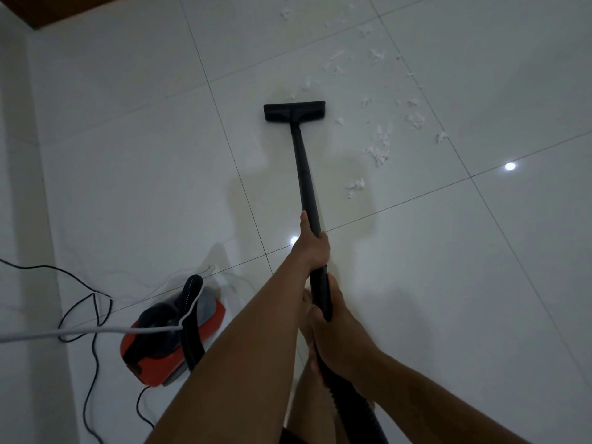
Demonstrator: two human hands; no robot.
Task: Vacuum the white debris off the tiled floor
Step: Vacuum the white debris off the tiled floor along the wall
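Hands L (315, 248), R (336, 328) grip wand (304, 165); hose (339, 408) prob. cropped.

The place reads as a room in a home. Its floor (448, 283) is laid in large, glossy white tiles with thin dark joints, and along the left edge it meets a plain white wall (19, 155). At the far left corner a strip of brown wood (28, 8) shows; whether it is a door or furniture cannot be told. Round lamp reflections (510, 166) shine in the tiles. A small orange-and-black canister vacuum (153, 357), the household kind with a ribbed hose (189, 315) and a long black wand (304, 168), sits near the wall, with a black cord (93, 347) and a white cord (96, 330) trailing beside it.
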